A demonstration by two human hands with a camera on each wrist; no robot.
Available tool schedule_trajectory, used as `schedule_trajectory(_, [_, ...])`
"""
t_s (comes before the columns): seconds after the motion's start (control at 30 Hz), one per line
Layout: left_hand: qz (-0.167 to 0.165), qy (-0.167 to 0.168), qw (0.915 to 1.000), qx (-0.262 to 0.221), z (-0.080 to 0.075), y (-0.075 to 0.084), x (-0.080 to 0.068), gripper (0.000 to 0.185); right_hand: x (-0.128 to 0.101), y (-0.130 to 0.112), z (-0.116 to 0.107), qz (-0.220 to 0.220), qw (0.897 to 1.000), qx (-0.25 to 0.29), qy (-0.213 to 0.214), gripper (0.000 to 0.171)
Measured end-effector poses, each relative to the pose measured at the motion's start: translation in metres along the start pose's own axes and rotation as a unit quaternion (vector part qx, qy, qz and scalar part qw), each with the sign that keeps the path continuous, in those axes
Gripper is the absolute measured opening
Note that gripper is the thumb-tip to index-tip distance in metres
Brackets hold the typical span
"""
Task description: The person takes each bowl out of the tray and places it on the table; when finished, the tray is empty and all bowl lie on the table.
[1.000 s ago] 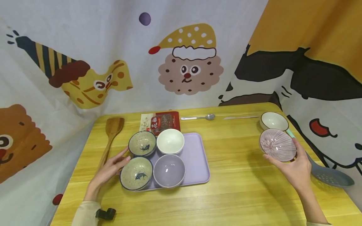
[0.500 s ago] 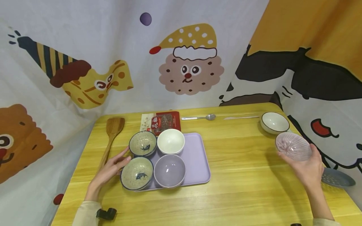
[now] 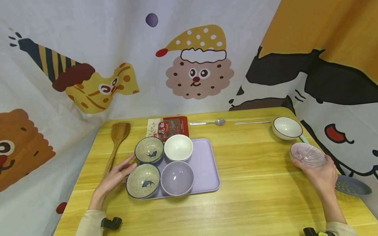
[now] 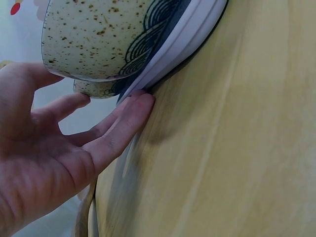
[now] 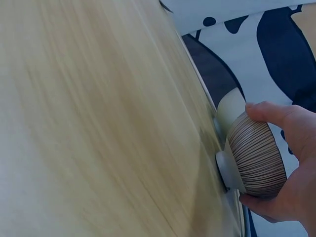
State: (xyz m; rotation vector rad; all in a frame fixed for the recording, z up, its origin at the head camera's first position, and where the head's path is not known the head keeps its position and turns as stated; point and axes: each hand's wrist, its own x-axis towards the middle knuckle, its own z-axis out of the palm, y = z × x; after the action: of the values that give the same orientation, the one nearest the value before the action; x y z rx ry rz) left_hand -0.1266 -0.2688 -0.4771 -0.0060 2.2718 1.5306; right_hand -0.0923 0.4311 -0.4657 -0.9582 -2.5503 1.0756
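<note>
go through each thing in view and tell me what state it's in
Striped pink bowl: upright, gripped by right hand.
Left hand: open, fingertips at lilac tray edge.
Two speckled fish bowls: upright, empty.
White bowl: upright, empty.
Lilac bowl: upright, empty.

**Person: worn items**

Both hands bare: left hand (image 3: 113, 178), right hand (image 3: 320, 175). Cream long sleeves (image 3: 88, 226) end at the wrists. Small black camera mount (image 3: 110, 223) strapped at left wrist; a similar black unit (image 3: 316, 232) at right wrist.
</note>
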Motion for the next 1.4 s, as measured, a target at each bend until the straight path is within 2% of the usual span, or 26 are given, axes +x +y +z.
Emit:
schedule_trajectory(0.2, [0.000,0.002,1.0000,0.002,0.001,-0.001,-0.001,0.071,0.005,0.003,0.000,-0.006,1.000,-0.003,-0.010,0.123])
schedule_trajectory(0.43, [0.002,0.003,1.0000,0.000,0.001,-0.004,0.001,0.071,0.001,-0.004,-0.003,-0.035,0.999,-0.007,-0.020,0.128])
schedule_trajectory(0.57, [0.003,0.004,1.0000,0.001,0.001,-0.004,0.002,0.071,-0.005,-0.018,-0.005,-0.073,0.997,0.003,0.000,0.127])
schedule_trajectory(0.7, [0.001,0.006,1.0000,0.001,0.001,-0.004,0.002,0.072,-0.013,-0.042,-0.006,-0.117,0.993,0.017,0.018,0.122])
schedule_trajectory(0.9, [0.001,0.004,1.0000,-0.006,0.001,-0.004,0.003,0.071,-0.026,-0.080,-0.003,-0.188,0.982,0.037,0.009,0.116])
schedule_trajectory(1.03, [0.001,0.003,1.0000,-0.005,0.001,-0.002,0.002,0.072,-0.032,-0.103,-0.001,-0.232,0.972,0.037,-0.015,0.115])
schedule_trajectory(1.4, [-0.004,0.008,0.9999,0.005,0.002,0.000,0.000,0.072,-0.045,-0.158,0.022,-0.339,0.935,0.070,-0.079,0.122])
